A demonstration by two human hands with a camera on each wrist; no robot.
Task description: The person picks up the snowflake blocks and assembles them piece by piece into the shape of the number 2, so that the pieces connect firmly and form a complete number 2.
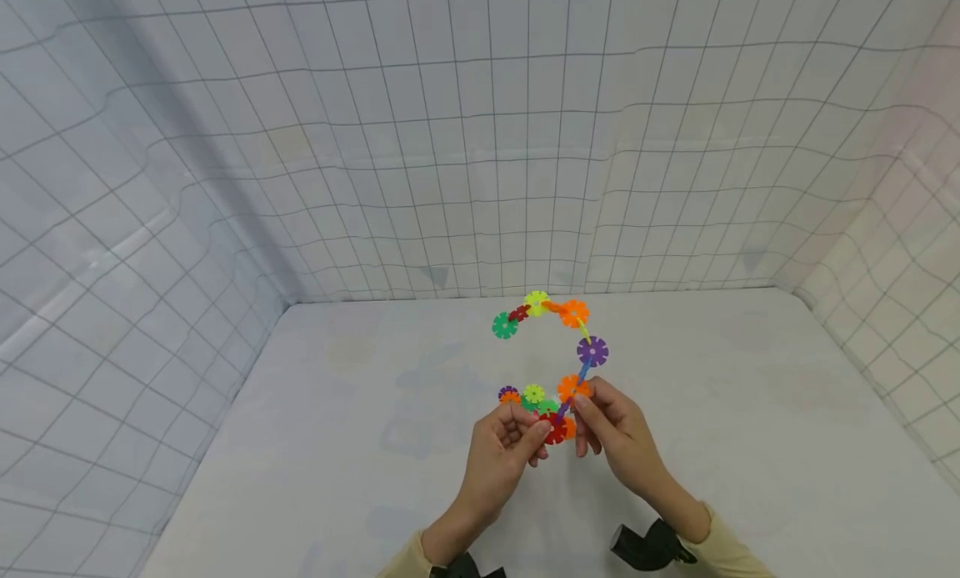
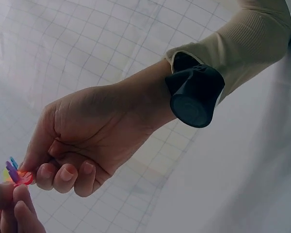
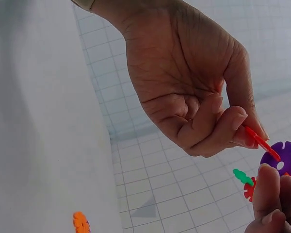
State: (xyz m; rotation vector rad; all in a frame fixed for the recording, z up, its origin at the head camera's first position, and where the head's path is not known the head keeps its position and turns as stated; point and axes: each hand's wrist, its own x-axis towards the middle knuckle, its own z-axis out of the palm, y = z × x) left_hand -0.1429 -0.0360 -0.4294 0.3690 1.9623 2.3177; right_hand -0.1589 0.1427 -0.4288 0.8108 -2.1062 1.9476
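Note:
A curved chain of notched plastic discs joined edge to edge arcs away from both hands in the head view. It runs from a green disc [image 1: 505, 325] past a yellow disc [image 1: 536, 303] and a purple disc [image 1: 592, 352] to a red disc [image 1: 553, 430]. Thumb and fingers of my left hand [image 1: 491, 457] pinch that red disc at the near end. My right hand [image 1: 621, 436] pinches the neighbouring orange disc [image 1: 573, 387]. Between them, a second purple disc [image 2: 12, 172] stands crosswise in the left wrist view.
Several more discs, among them a yellow-green one [image 1: 534, 393] and a purple one [image 1: 507, 391], lie just beyond the hands on the white table [image 1: 337, 444]. Grid-patterned sheeting [image 1: 525, 144] rises behind and at both sides. Each wrist wears a black camera [image 1: 651, 546].

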